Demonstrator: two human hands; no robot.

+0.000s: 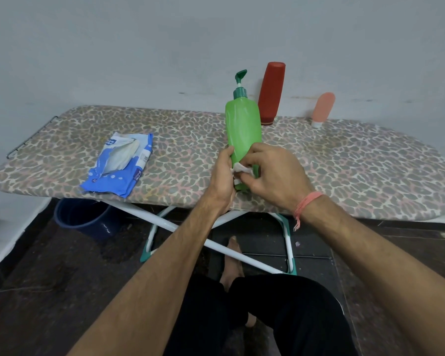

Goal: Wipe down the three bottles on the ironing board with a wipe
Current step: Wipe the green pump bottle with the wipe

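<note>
Fingers first: your left hand (222, 173) is wrapped round the lower body of the green pump bottle (243, 129), thumb up its left side. That grip looks like the brace, keeping the bottle upright and off the board while the other hand works. Your right hand (275, 173) has its fingers curled in, pinching the white wipe (242, 169) against the bottle's lower front. Wipe is bunched small, so contact patch is small too.

Bottle sits above the near edge of the ironing board (370, 170), roughly mid-length. Pump head points up and right, clear of both hands.

Other two bottles stand along the far edge, by the wall:
- red bottle (271, 93), cap-down, just behind and right of the green one
- pink tube (323, 109), cap-down, further right, well apart from the red

Neither is touched. My read: you're on bottle one of three, lower half only.

Containers:
- blue wipe pack (117, 165), left part of the board toward the near edge, flap torn open, white wipes showing inside
- dark blue bucket (88, 218) on the floor under the board's left end; contents can't be made out

Bottle fill levels: can't tell, all opaque.
</note>
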